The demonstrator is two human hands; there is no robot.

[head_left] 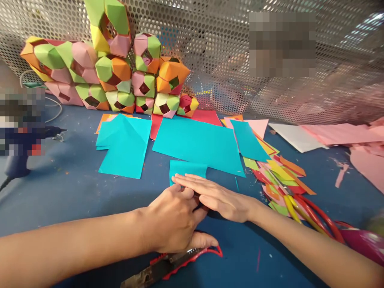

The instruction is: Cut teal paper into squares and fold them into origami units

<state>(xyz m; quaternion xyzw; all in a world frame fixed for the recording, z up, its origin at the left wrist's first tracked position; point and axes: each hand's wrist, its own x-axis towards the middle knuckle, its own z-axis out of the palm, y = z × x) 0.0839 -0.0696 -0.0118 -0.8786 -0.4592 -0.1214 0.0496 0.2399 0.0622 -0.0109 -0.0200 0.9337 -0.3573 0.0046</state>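
Right hand [223, 198] flat, left hand [175, 210] curled: small blue sheet [188, 168] apparently being creased.
It lies just nearside of the large blue sheet [198, 144]; any pinch cannot be told. Next likely calls for even pressure.

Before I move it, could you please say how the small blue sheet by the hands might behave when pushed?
The small blue sheet looks thin, so it is probably light and bendable. Its exposed part lies fairly flat, so it would likely slide or buckle rather than roll.
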